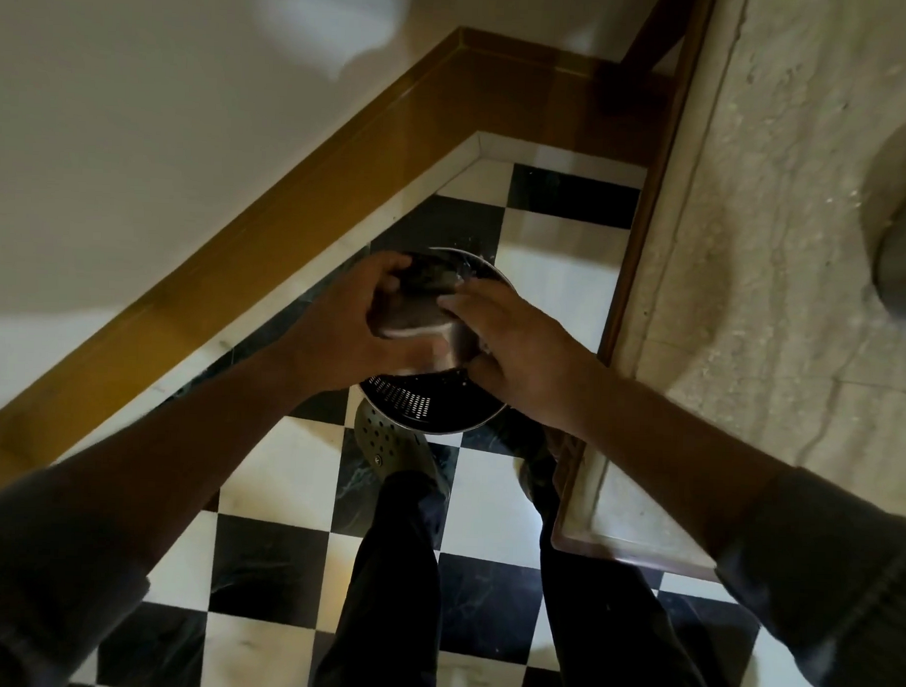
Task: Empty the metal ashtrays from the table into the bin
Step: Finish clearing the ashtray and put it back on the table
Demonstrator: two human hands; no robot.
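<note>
Holding: we grip metal ashtray (416, 311) w/ left hand (349, 324) & right hand (512, 340) over bin (423, 409).
Risk: tilt off-centre, ash hits checkered floor (561, 275).

Dim, warm light. Both forearms sit in deep shadow near the camera. The ashtray (421, 311) is motion-blurred. Faint glare falls on the floor (556, 275). Wide-angle distortion bends the edges.
</note>
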